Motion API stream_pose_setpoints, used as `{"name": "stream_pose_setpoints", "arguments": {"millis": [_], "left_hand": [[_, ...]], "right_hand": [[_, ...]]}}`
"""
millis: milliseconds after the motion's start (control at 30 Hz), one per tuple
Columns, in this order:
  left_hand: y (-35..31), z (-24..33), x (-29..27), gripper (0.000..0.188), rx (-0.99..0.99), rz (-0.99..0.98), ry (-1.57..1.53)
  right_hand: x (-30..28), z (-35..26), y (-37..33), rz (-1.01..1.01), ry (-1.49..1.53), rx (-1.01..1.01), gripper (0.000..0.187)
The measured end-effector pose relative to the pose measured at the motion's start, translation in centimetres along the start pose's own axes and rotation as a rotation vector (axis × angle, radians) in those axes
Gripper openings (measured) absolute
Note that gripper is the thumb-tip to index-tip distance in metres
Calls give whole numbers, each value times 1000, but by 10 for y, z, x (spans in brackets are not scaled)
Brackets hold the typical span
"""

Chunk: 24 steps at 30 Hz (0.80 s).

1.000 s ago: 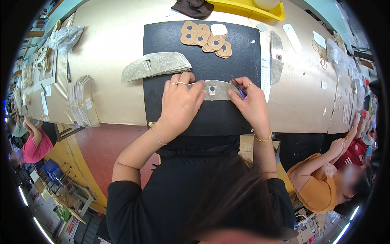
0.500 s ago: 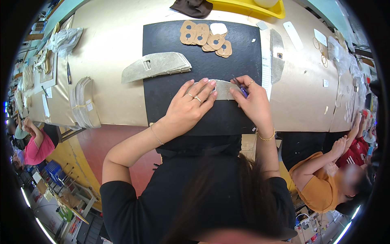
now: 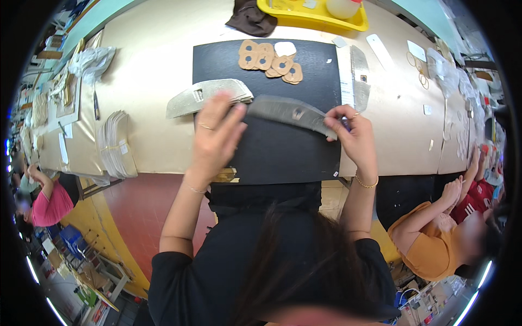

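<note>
Pinching the grey curved piece (image 3: 272, 110) by its right end above the black mat (image 3: 288, 155), apparently to leave its cut-out (image 3: 297, 113) uncovered, your right hand (image 3: 356, 136) also tucks in a purple tool (image 3: 346, 125), while your left hand (image 3: 215, 136), loosely open and seemingly empty, blurs by the grey stack (image 3: 184, 101).

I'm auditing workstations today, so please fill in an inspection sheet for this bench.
Surface: black mat on a pale table.
Work items: curved grey piece over the mat; stack of similar pieces across its left edge; tan pieces with dark holes near the far edge.
Clutter: brown cloth and yellow tray beyond the mat; plastic bag at left.
Left hand: near the stack, fingers extended, blurred; contact cannot be told.
Right hand: grips the curved grey piece's right end; purple tool also held.
Cables: nothing seen on the mat.
Surroundings: person in pink at left; person in orange and person in red at right.
</note>
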<state>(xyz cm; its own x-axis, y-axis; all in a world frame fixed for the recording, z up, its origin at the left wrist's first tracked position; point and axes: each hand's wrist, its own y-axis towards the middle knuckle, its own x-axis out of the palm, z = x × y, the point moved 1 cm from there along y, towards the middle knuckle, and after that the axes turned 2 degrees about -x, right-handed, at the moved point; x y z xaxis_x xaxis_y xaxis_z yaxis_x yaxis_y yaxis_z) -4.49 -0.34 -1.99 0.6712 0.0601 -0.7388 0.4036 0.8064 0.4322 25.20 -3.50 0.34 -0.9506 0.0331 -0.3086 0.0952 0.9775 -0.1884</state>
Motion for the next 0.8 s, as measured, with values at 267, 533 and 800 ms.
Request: {"name": "stream_pose_setpoints", "arguments": {"millis": [267,533,800], "left_hand": [[12,-48,-38,27,-66,69,187],[24,-59,-47,21,-126,-96,98],[33,-57,-55,14,-222,-213,7]], "right_hand": [[-44,32,0,515,215,89,35],[-42,40,-6,490,-210,206,39],[-24,36,1,416,-211,57,33]]}}
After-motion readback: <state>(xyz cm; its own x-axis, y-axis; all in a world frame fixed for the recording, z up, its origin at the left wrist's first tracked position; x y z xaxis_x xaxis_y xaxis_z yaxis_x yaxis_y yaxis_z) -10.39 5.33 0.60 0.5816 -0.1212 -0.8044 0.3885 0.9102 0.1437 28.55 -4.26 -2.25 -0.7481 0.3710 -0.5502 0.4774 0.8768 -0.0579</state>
